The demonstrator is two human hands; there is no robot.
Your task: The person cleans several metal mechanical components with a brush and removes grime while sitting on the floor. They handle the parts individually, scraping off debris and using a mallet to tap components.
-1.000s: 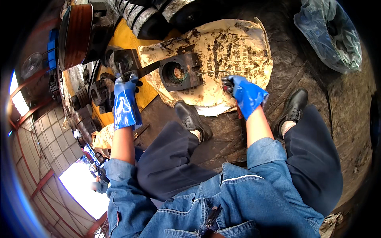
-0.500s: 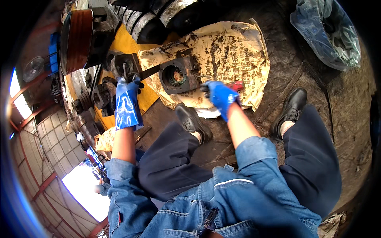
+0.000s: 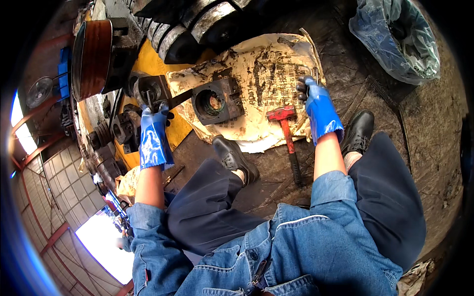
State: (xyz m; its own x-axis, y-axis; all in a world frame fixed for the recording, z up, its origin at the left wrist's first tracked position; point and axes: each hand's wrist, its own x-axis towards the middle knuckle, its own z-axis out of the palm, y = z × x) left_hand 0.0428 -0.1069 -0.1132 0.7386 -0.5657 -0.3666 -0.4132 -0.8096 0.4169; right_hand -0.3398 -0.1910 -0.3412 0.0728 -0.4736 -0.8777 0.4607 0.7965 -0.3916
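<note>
Both my hands wear blue rubber gloves with dark fingers. At the left, my left hand is closed on one end of a flat dark metal bar. The bar's other end reaches the square metal block, whose round bore faces up. To the right, my right hand is raised over the sack's right edge with its fingers curled. Whatever is in those fingers is too small to make out. Between block and right hand lies a red-headed hammer, its black grip pointing toward me.
The block and hammer head rest on a stained, printed paper sack. More greasy metal parts crowd the yellow sheet at left. Dark round machine parts stand beyond. A clear plastic bag is at far right. My shoes flank the sack.
My right hand has moved right, away from the block, and the hammer now shows fully beside it. The left hand keeps its hold on the bar. The view has shifted slightly.
</note>
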